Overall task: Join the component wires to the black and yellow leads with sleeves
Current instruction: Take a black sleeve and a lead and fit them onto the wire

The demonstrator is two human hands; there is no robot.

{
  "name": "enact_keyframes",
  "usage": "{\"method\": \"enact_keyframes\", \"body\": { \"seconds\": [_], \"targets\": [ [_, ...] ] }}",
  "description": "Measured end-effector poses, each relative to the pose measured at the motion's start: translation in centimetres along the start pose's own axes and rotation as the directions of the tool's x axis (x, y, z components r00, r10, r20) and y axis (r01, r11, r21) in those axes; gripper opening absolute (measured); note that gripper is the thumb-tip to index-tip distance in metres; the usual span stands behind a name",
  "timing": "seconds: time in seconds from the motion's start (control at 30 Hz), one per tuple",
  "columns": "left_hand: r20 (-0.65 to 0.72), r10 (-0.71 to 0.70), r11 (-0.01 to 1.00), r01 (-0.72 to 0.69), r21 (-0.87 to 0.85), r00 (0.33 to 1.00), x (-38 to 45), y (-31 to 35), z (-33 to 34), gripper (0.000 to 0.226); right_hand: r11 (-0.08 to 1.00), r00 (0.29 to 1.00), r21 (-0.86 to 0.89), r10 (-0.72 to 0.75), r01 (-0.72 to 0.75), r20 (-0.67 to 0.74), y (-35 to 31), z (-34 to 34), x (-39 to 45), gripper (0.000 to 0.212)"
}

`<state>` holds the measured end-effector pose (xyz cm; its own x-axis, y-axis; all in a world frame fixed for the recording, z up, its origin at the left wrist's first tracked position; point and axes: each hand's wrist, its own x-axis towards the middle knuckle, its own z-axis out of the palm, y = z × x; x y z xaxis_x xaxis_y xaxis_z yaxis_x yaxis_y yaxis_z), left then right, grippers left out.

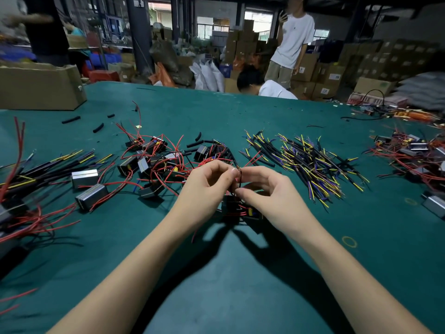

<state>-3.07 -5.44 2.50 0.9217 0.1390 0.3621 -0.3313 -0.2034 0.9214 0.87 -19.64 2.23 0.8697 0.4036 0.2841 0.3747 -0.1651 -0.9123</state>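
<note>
Green felt-like cloth covers the worktable (240, 273), its near edge cut off by the frame.

Left hand (207, 186): fingers curled, thumb and forefinger pinching a thin black wire (239, 177) near its upper end, just above table level at centre. Right hand (267, 189): fingers curled, thumb and forefinger pinching the same wire lower down. Whether a sleeve sits on the wire cannot be told; the joint is too small and partly masked by fingertips.

Black component (237, 204): below and between the two hands, with red wires and a yellow part at its right side; mostly hidden by the right hand and in shadow.

Heap of black and yellow leads (310, 165): right of the hands, well apart from them, some strands showing blue or purple. Second lot of longer leads (48, 167): far left, cut off by the edge.

Pile of components with red wires (154, 160): behind the left hand. Two metal-cased blocks (90, 186): left of that pile. Further components (409, 157): far right, blurred.

Short black sleeves (98, 127): scattered at the far left of the cloth. Cardboard box (41, 86): far left corner.

Two people beyond the table, one standing (292, 39), one bent low (262, 85); stacked cartons (375, 61) behind, indistinct.
</note>
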Motion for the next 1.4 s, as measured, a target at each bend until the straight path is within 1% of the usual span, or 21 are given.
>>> {"method": "enact_keyframes", "body": {
  "seconds": [0.17, 0.23, 0.33, 0.4, 0.5, 0.63, 0.77, 0.83, 0.97, 1.07, 1.2, 1.23, 1.33, 1.4],
  "targets": [
    [0.061, 0.002, 0.999, -0.005, 0.041, 0.998, 0.0, 0.1, -0.5, 0.012, 0.997, 0.999, -0.064, -0.037, 0.037, 0.005, -0.1, 0.3, -0.2, 0.028],
    [0.078, 0.012, 0.997, -0.018, 0.079, 0.997, 0.0, 0.2, -0.6, 0.015, 0.998, 0.999, -0.064, -0.027, 0.028, 0.017, 0.0, 0.2, -0.2, 0.024],
    [0.011, 0.067, 0.985, -0.068, 0.16, 0.998, 0.0, 0.2, -0.6, 0.02, 1.0, 0.999, -0.018, -0.016, 0.017, 0.047, 0.1, 0.4, -0.2, 0.021],
    [-0.044, 0.093, 0.979, -0.083, 0.186, 0.995, 0.0, 0.2, -0.5, 0.019, 0.999, 0.998, -0.034, -0.031, 0.033, 0.052, 0.1, 0.6, -0.2, 0.022],
    [-0.082, 0.087, 0.984, -0.072, 0.164, 0.993, 0.0, 0.1, -0.4, 0.018, 0.993, 0.998, -0.104, -0.06, 0.061, 0.008, 0.3, 0.8, -0.2, 0.026],
    [-0.141, 0.068, 0.988, -0.046, 0.148, 0.988, 0.0, 0.0, -0.1, 0.01, 0.97, 0.991, -0.213, -0.126, 0.116, -0.033, 0.3, 1.1, -0.4, 0.027],
    [-0.201, 0.023, 0.989, 0.008, 0.15, 0.979, -0.1, -0.4, 0.2, 0.008, 0.929, 0.97, -0.351, -0.183, 0.119, -0.157, 0.4, 1.6, -0.6, 0.019],
    [-0.241, -0.005, 0.991, 0.038, 0.13, 0.97, -0.1, -0.6, 0.4, 0.008, 0.911, 0.959, -0.4, -0.194, 0.098, -0.206, 0.4, 1.5, -0.6, 0.015],
    [-0.276, -0.029, 0.994, 0.056, 0.092, 0.961, -0.1, -0.8, 0.6, 0.013, 0.871, 0.961, -0.481, -0.207, 0.096, -0.183, 0.5, 1.5, -0.7, 0.012],
    [-0.248, -0.114, 0.993, 0.109, -0.035, 0.962, 0.1, -0.9, 0.4, 0.013, 0.879, 0.958, -0.467, -0.211, 0.099, -0.193, 0.5, 1.5, -0.6, 0.012],
    [-0.232, -0.249, 0.96, 0.208, -0.188, 0.94, 0.2, -1.1, 0.4, 0.014, 0.909, 0.964, -0.404, -0.194, 0.107, -0.181, 0.5, 1.4, -0.7, 0.009],
    [-0.227, -0.269, 0.952, 0.223, -0.208, 0.936, 0.3, -1.1, 0.4, 0.015, 0.91, 0.967, -0.398, -0.193, 0.113, -0.167, 0.5, 1.3, -0.7, 0.01],
    [-0.223, -0.278, 0.953, 0.24, -0.183, 0.934, 0.3, -1.2, 0.2, 0.014, 0.893, 0.972, -0.423, -0.212, 0.15, -0.101, 0.4, 1.3, -0.7, 0.011],
    [-0.208, -0.307, 0.94, 0.262, -0.218, 0.929, 0.4, -1.1, 0.0, 0.014, 0.907, 0.971, -0.389, -0.216, 0.161, -0.101, 0.4, 1.2, -0.7, 0.015]
  ]
}}
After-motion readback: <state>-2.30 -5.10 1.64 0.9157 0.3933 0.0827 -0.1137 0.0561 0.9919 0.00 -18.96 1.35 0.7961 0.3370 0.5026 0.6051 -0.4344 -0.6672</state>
